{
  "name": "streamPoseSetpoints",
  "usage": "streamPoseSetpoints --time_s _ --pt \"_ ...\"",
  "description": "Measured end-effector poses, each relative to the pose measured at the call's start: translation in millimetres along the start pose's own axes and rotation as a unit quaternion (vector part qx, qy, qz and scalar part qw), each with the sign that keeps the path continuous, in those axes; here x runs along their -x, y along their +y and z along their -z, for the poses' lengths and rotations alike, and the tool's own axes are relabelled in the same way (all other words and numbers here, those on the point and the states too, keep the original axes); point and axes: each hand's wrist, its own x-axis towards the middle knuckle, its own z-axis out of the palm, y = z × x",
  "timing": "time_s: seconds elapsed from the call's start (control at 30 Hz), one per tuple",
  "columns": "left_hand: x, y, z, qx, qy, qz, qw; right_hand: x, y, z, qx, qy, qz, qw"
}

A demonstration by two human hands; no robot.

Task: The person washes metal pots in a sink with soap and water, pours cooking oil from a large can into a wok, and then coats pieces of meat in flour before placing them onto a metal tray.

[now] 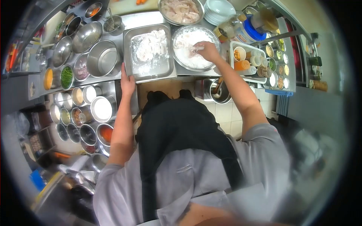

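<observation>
My right hand (205, 51) is down in a round metal bowl (214, 64) of white powder (184, 51), its fingers bent and dusted white around something I cannot make out. My left hand (128, 81) rests at the left side of a rectangular steel tray (152, 74), with its fingers stretched along the outer wall. Inside the tray lie powder-coated pale pieces (154, 45), with loose powder around them. Behind the powder bowl stands another metal bowl (181, 22) heaped with raw pale meat strips (180, 10).
Left of the tray stand a deep steel pot (102, 60) and metal bowls (86, 37). Stacked plates (219, 9), a blue-lidded jar (253, 30) and a bin of sauce bottles (243, 66) stand to the right. Ingredient containers (102, 109) fill the lower left.
</observation>
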Motion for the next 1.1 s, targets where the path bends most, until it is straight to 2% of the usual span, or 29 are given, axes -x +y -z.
streamPoseSetpoints --time_s 0.17,0.23,0.27,0.33,0.37,0.47,0.57,0.7,0.77,0.8,0.87,0.93,1.0,1.03,1.1 --pt "-0.7 1.1 -1.0 -0.006 0.01 -0.014 1.0 15.8 -10.5 -6.6 -0.093 0.046 -0.05 0.993" --pt "-1.2 0.8 -2.0 0.002 0.006 0.002 1.0 19.4 -23.2 -13.7 -0.058 0.112 0.007 0.992" --pt "-0.7 0.3 -0.1 0.002 -0.003 0.011 1.0 20.5 -25.4 -20.8 -0.057 0.106 0.007 0.993" --pt "-1.2 -6.3 -1.8 -0.014 0.01 -0.027 0.999 18.4 -24.3 -36.5 0.038 0.101 0.189 0.976" --pt "-1.4 -6.2 -1.7 -0.01 0.009 -0.026 1.0 13.1 -13.9 -48.9 0.076 0.06 0.23 0.968" --pt "-1.3 1.0 -0.5 0.007 0.003 -0.021 1.0 14.2 -13.4 -60.0 0.096 -0.056 0.16 0.981" --pt "-0.1 -2.9 -1.0 0.008 0.008 -0.011 1.0 5.0 -23.1 -46.0 0.144 -0.115 0.126 0.975" --pt "-0.8 -3.6 -3.2 -0.002 0.019 -0.025 0.999 -3.1 -22.3 -44.0 0.183 -0.122 0.146 0.965" --pt "-2.2 -4.4 -2.6 0.001 0.014 -0.022 1.0 -10.2 -29.1 -33.0 0.195 -0.182 0.118 0.957" --pt "-1.7 -5.8 -1.9 0.001 0.007 -0.013 1.0 -16.1 -25.1 -30.5 0.195 -0.181 0.12 0.956" --pt "-2.7 -7.3 -1.5 0.002 0.012 -0.02 1.0 -31.3 -11.3 -25.4 0.106 -0.09 0.097 0.985" --pt "-0.4 -6.9 -3.3 0.005 0.011 -0.026 1.0 -42.3 -7.7 -20.7 0.145 -0.012 0.126 0.981" --pt "-1.3 -6.7 -2.8 0.01 0.002 0.009 1.0 -47.8 -0.6 -35.0 0.2 0.033 0.145 0.968" --pt "-0.5 -7.5 -2.8 0.009 0.0 0.007 1.0 -47.6 -1.0 -37.0 0.2 0.035 0.143 0.969" --pt "-2.5 -7.0 -3.5 -0.016 0.016 -0.028 0.999 -52.4 -2.2 -35.0 0.203 -0.032 0.069 0.976"
